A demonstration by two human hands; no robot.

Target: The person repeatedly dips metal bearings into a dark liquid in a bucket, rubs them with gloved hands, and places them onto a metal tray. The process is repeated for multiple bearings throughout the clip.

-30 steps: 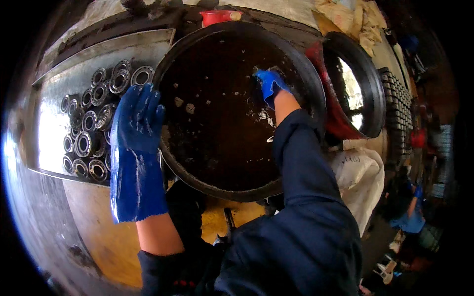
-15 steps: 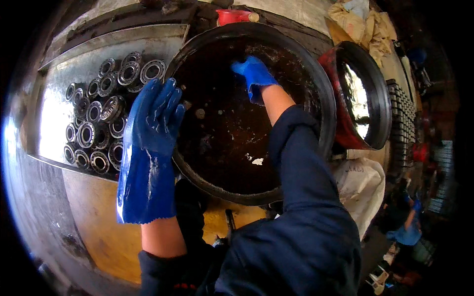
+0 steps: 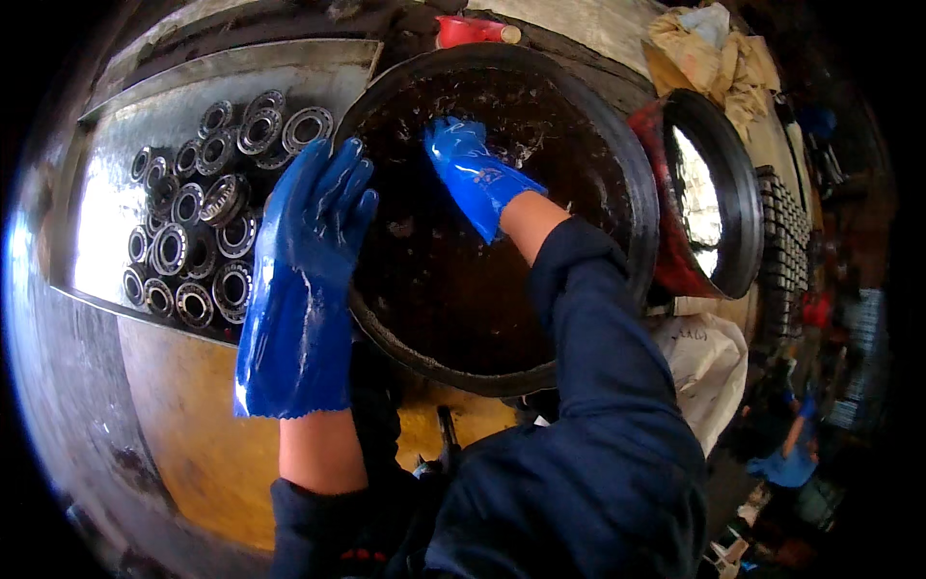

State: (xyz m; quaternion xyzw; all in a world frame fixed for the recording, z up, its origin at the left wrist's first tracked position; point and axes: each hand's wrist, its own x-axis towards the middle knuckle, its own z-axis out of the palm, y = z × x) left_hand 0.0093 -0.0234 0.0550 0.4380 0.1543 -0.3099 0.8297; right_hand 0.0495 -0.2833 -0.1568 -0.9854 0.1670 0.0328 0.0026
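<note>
Both my hands wear long blue rubber gloves. My left hand (image 3: 318, 203) is held up at the left rim of a big round tub (image 3: 637, 183), its fingers stretched out and nothing seen in it. Dark brown liquid (image 3: 463, 299) with bits of froth fills the tub. My right hand (image 3: 458, 145) reaches into the far left part of this liquid; its fingertips are hidden, so whether it grips anything does not show. Left of the tub, several steel roller bearings (image 3: 169, 249) lie in a heap on a metal tray (image 3: 96, 232), close to my left glove.
A red-sided round container (image 3: 666, 193) with a black rim stands right of the tub. Behind the tub sits a red object (image 3: 473, 31). Rows of small metal parts (image 3: 781, 241) and a pale sack (image 3: 704, 367) are at the right. Farther right, a co-worker's arm (image 3: 796, 434) shows.
My right hand has moved left through the liquid, and the surface around it is stirred up. My left hand has shifted slightly right and up, fingers still stretched.
</note>
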